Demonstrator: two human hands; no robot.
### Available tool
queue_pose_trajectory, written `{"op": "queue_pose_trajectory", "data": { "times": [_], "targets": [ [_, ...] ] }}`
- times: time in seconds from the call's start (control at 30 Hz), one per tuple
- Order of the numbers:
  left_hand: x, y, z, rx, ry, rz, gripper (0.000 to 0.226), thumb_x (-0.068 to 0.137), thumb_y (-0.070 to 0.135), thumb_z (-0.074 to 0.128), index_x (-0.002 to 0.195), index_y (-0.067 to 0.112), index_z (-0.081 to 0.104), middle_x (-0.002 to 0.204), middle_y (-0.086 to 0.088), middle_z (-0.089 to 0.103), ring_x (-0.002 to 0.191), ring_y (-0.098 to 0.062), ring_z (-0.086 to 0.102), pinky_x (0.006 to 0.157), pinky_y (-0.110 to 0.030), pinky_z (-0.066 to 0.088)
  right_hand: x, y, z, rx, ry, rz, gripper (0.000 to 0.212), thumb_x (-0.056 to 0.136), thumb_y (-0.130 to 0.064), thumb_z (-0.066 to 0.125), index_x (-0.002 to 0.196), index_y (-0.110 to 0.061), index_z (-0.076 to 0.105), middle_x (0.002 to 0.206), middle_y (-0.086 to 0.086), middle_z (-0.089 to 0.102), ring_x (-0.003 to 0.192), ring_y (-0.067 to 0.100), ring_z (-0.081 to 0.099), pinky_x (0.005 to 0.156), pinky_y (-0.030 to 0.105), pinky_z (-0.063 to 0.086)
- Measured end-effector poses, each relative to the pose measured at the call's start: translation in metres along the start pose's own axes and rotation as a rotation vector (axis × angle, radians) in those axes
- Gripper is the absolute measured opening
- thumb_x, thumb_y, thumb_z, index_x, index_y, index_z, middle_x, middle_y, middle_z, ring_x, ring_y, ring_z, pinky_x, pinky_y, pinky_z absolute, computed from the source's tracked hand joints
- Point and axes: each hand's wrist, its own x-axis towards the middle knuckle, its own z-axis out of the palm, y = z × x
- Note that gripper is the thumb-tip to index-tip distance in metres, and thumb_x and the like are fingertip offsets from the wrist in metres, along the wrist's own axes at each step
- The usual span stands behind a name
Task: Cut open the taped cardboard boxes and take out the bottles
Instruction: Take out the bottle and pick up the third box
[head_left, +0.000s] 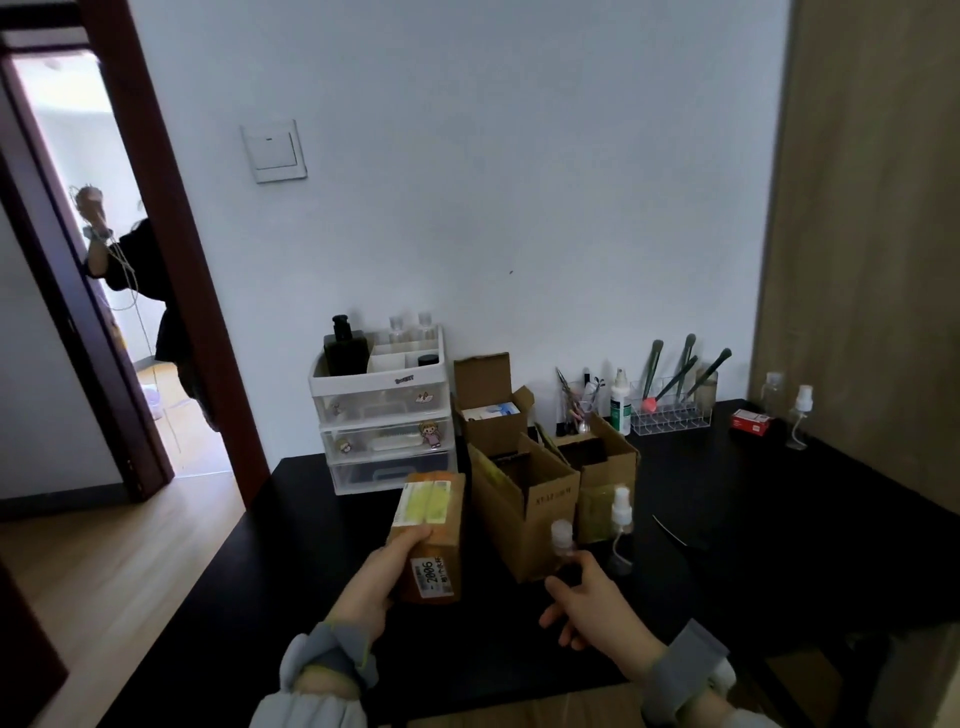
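Note:
My left hand (387, 564) grips a taped cardboard box (431, 535) with a yellow label, held just above the black table (779, 545). My right hand (587, 597) is closed around a small clear bottle (562, 540) with a white cap, in front of an open cardboard box (524, 499). A clear spray bottle (621, 525) stands just right of it. Two more open boxes stand behind: one (602, 457) to the right, and one (491, 405) further back. A dark knife-like blade (675, 532) lies on the table to the right.
A white drawer organiser (384, 415) with bottles on top stands at the back left. A clear brush holder (670, 410), a white spray bottle (620, 402), a red box (750, 422) and two clear bottles (797, 415) sit at the back right. A person (140, 291) stands in the doorway.

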Motion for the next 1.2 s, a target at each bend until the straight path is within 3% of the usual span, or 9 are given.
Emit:
{"op": "queue_pose_trajectory", "data": {
  "times": [0.17, 0.3, 0.37, 0.43, 0.53, 0.73, 0.83, 1.0, 1.2],
  "targets": [
    [-0.002, -0.013, 0.000, -0.072, -0.011, 0.021, 0.054, 0.075, 0.047, 0.069, 0.115, 0.013, 0.056, 0.091, -0.017, 0.074, 0.081, -0.030, 0.071, 0.057, -0.031, 0.054, -0.029, -0.004, 0.017, -0.065, 0.407, -0.217, 0.064, 0.089, -0.022, 0.061, 0.138, -0.031, 0.020, 0.062, -0.002, 0.062, 0.060, 0.010, 0.064, 0.063, 0.029, 0.054],
    [-0.007, -0.027, 0.003, -0.133, -0.052, 0.112, 0.053, 0.074, 0.048, 0.067, 0.116, 0.015, 0.062, 0.096, -0.014, 0.075, 0.091, -0.030, 0.071, 0.075, -0.038, 0.055, -0.053, -0.038, 0.060, -0.161, 0.139, -0.421, 0.042, 0.090, -0.033, 0.055, 0.113, -0.060, 0.034, 0.095, -0.024, 0.063, 0.086, -0.004, 0.063, 0.076, 0.027, 0.058],
    [-0.010, -0.033, 0.003, -0.088, -0.018, 0.145, 0.066, 0.065, 0.057, 0.067, 0.118, 0.017, 0.064, 0.106, -0.012, 0.073, 0.101, -0.030, 0.066, 0.093, -0.044, 0.050, -0.042, -0.053, 0.081, -0.146, 0.124, -0.400, 0.057, 0.090, -0.040, 0.053, 0.139, -0.047, 0.024, 0.126, -0.029, 0.049, 0.116, -0.003, 0.051, 0.101, 0.033, 0.048],
    [-0.016, -0.037, 0.003, -0.001, 0.049, 0.132, 0.086, 0.057, 0.069, 0.063, 0.128, 0.021, 0.057, 0.126, -0.013, 0.061, 0.118, -0.033, 0.054, 0.105, -0.048, 0.039, -0.022, -0.065, 0.094, -0.005, 0.083, -0.256, 0.074, 0.092, -0.043, 0.050, 0.151, -0.028, 0.008, 0.151, -0.005, 0.032, 0.138, 0.018, 0.034, 0.114, 0.039, 0.032],
    [-0.029, -0.038, 0.005, 0.175, 0.165, 0.099, 0.092, 0.066, 0.076, 0.052, 0.141, 0.024, 0.042, 0.146, -0.013, 0.041, 0.132, -0.036, 0.039, 0.110, -0.050, 0.030, 0.000, -0.071, 0.104, 0.235, -0.080, -0.088, 0.070, 0.094, -0.041, 0.048, 0.152, -0.023, 0.013, 0.151, 0.005, 0.037, 0.136, 0.023, 0.040, 0.114, 0.040, 0.033],
    [-0.045, -0.045, -0.007, -0.195, -0.117, 0.194, 0.084, 0.058, 0.054, 0.078, 0.131, 0.028, 0.048, 0.121, -0.008, 0.066, 0.107, -0.026, 0.065, 0.096, -0.045, 0.049, 0.000, -0.064, 0.111, 0.267, -0.016, -0.176, 0.048, 0.097, -0.020, 0.049, 0.142, -0.026, 0.034, 0.132, -0.001, 0.052, 0.114, 0.010, 0.050, 0.095, 0.024, 0.041],
    [-0.053, -0.045, -0.011, -0.234, -0.157, 0.307, 0.079, 0.058, 0.063, 0.076, 0.126, 0.032, 0.052, 0.112, 0.002, 0.072, 0.102, -0.014, 0.068, 0.084, -0.034, 0.051, -0.005, -0.064, 0.109, 0.224, 0.057, -0.282, 0.052, 0.095, -0.012, 0.049, 0.143, -0.022, 0.033, 0.139, 0.001, 0.047, 0.125, 0.013, 0.046, 0.105, 0.031, 0.042],
    [-0.068, -0.032, -0.008, -0.243, -0.091, 0.429, 0.065, 0.053, 0.079, 0.066, 0.111, 0.052, 0.055, 0.121, 0.008, 0.062, 0.114, -0.017, 0.057, 0.097, -0.043, 0.044, -0.012, -0.070, 0.101, 0.294, 0.092, -0.390, 0.047, 0.097, -0.015, 0.043, 0.141, -0.031, 0.035, 0.139, -0.004, 0.048, 0.128, 0.011, 0.045, 0.110, 0.040, 0.040],
    [-0.081, -0.021, -0.008, -0.171, 0.004, 0.655, 0.050, 0.066, 0.062, 0.070, 0.112, 0.048, 0.057, 0.119, 0.000, 0.061, 0.103, -0.014, 0.064, 0.084, -0.033, 0.050, -0.017, -0.079, 0.090, 0.501, 0.014, -0.401, 0.035, 0.098, -0.017, 0.043, 0.120, -0.043, 0.045, 0.128, -0.006, 0.054, 0.116, 0.011, 0.055, 0.090, 0.023, 0.051]
  ]
}}
